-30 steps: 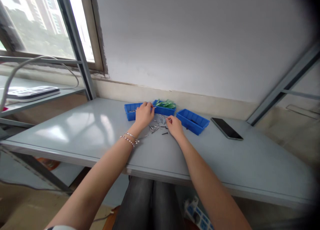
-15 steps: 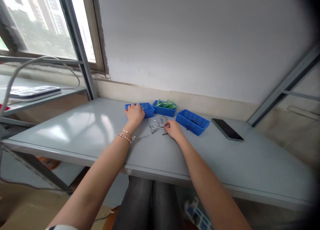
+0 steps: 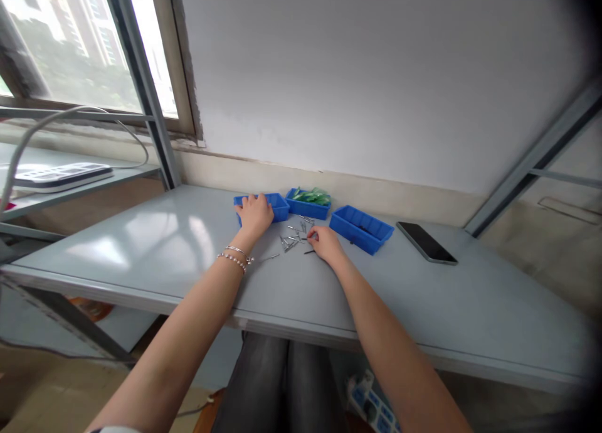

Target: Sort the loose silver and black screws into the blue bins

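Observation:
My left hand [image 3: 255, 214] reaches over the left blue bin [image 3: 278, 208], its bent fingers apart and their tips hidden inside. A bracelet of beads and a bangle circle that wrist. With thumb and fingers pinched together, my right hand [image 3: 325, 242] is low over the table; a short thin dark piece [image 3: 304, 239] shows at its fingertips, too small to make out. Several slim silver metal pieces [image 3: 288, 245] lie scattered between the hands. Another thin dark piece [image 3: 309, 252] rests just below the right fingertips. One silver piece [image 3: 271, 257] lies apart, near the left wrist.
A blue bin [image 3: 308, 208] with green-and-clear plastic packets stands at the back. Right of it, another blue bin [image 3: 361, 231] holds small dark items. A phone [image 3: 426, 243] lies farther right on the grey table [image 3: 423, 301]. Metal posts rise at both sides.
My left hand has lowered slightly, its fingers deeper over the left bin. The right hand keeps almost the same pinch and place. The whole view has shifted very slightly.

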### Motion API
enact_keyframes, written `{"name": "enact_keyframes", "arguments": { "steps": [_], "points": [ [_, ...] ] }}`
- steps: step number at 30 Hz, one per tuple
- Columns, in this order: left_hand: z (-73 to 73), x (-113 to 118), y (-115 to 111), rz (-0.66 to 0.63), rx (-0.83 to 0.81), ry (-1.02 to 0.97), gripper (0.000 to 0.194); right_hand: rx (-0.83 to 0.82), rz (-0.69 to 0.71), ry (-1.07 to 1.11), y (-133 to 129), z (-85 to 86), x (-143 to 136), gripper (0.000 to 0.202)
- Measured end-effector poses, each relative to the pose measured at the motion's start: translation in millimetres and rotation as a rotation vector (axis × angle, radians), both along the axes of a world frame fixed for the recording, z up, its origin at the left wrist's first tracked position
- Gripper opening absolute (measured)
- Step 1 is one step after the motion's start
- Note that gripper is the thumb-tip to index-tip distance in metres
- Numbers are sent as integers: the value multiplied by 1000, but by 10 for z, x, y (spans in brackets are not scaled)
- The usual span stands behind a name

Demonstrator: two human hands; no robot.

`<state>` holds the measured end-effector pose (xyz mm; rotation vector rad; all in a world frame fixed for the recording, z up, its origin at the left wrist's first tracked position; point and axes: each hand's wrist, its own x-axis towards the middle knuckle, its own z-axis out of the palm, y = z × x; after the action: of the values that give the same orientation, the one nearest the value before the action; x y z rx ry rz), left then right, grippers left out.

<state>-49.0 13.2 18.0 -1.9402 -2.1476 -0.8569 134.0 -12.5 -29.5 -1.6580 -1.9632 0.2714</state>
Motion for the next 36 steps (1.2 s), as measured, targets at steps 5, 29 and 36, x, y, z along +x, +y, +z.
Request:
{"name": "enact_keyframes", "arguments": {
  "steps": [5, 29, 36],
  "points": [
    [-8, 97, -46, -125, 91, 24, 25, 55, -60, -93, -9, 1, 20, 19],
    [-243, 440, -97, -684, 61, -110, 25, 171, -160, -120, -22, 36, 55, 15],
    [-267, 436, -86, -694, -7, -69, 25, 216, -140, 102, -7, 96, 47, 14]
  ]
}}
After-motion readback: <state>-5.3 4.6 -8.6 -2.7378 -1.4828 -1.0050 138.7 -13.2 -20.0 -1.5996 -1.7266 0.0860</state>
